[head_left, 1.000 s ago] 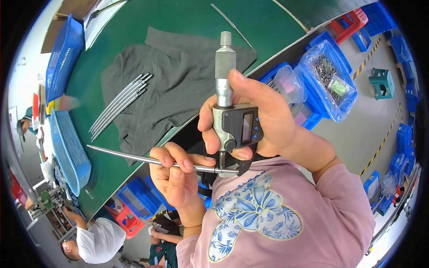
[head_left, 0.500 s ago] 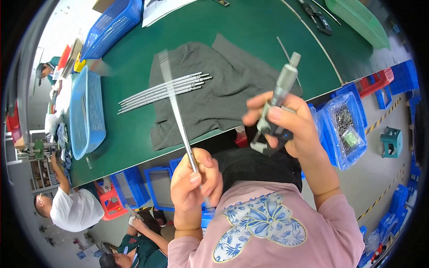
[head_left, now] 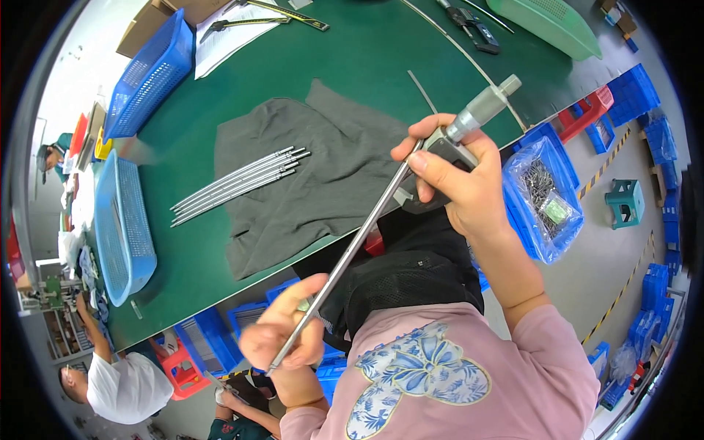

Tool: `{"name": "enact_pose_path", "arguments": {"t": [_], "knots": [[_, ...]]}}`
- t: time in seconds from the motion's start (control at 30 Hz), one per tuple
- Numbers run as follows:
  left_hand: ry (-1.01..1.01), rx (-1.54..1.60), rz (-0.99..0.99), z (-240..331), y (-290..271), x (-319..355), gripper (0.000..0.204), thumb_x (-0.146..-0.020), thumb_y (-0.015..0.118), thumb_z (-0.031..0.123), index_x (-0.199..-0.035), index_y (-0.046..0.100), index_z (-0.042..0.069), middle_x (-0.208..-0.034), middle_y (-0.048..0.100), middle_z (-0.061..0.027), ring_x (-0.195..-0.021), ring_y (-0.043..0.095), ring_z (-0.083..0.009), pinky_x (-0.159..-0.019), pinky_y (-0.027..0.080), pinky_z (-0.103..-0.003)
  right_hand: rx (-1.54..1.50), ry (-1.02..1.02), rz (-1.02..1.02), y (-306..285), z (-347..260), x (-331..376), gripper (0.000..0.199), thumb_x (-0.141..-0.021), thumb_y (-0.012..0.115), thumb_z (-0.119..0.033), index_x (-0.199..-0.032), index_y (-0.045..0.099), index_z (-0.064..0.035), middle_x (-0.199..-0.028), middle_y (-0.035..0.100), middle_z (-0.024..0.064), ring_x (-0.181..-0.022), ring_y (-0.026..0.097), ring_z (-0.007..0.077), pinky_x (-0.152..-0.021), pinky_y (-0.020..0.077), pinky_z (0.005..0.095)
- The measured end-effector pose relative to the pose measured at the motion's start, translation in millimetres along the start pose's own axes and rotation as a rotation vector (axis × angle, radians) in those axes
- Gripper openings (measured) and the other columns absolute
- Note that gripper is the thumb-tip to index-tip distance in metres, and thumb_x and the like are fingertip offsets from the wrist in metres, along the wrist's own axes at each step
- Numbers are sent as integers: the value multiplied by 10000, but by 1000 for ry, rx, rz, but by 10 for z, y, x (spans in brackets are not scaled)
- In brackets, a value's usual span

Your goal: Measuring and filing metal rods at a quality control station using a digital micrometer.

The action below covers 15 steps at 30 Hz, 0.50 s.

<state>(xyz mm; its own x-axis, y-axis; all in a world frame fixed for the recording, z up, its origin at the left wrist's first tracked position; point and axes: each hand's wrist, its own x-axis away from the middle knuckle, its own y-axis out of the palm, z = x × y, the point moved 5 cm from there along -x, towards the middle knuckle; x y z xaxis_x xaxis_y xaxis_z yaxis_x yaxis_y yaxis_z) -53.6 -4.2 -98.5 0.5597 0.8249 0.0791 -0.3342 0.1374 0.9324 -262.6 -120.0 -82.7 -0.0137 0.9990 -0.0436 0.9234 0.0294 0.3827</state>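
A long thin metal rod (head_left: 350, 253) slants from lower left to upper right in front of my body. My left hand (head_left: 290, 326) grips it near its lower end, the fingers slightly blurred. My right hand (head_left: 469, 172) is closed around a micrometer (head_left: 480, 114) with a silver thimble pointing up and right. The rod's upper end reaches the micrometer's frame beside my right fingertips; whether it sits between the measuring faces cannot be made out. Several similar rods (head_left: 235, 187) lie side by side on a dark grey cloth (head_left: 334, 147) on the green table (head_left: 352, 51).
Blue baskets (head_left: 126, 227) stand along the table's left side; a green basket (head_left: 550, 26) and a digital measuring tool (head_left: 473, 29) are at the far right. Calipers (head_left: 249, 22) lie on paper. A blue bin of small metal parts (head_left: 543, 198) stands beyond my right arm. Co-workers sit at left.
The rod has swung over from leaning up-left to leaning up-right, its upper end now at the micrometer. The micrometer has tilted further right. The whole view has shifted a little.
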Motion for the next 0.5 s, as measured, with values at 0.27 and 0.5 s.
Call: {"name": "enact_pose_path", "arguments": {"t": [0.27,0.5], "knots": [[789,-146,242,192,29,-253,774,-829,269,555,-1309,147,-40,-782,471,-113,-591,382,-157,-493,338,-282,-58,-64,141,78,220,224,174,-738,572,13,-893,494,5,-823,613,127,-516,497,46,-469,425,177],[509,-302,227,-232,-21,-769,267,-833,525,172,-1029,428,19,-777,530,-122,-508,467,-130,-421,377,-207,233,-410,-62,194,104,487,223,-677,588,102,-848,512,-19,-852,608,140,-743,608,182,-629,483,256]]}}
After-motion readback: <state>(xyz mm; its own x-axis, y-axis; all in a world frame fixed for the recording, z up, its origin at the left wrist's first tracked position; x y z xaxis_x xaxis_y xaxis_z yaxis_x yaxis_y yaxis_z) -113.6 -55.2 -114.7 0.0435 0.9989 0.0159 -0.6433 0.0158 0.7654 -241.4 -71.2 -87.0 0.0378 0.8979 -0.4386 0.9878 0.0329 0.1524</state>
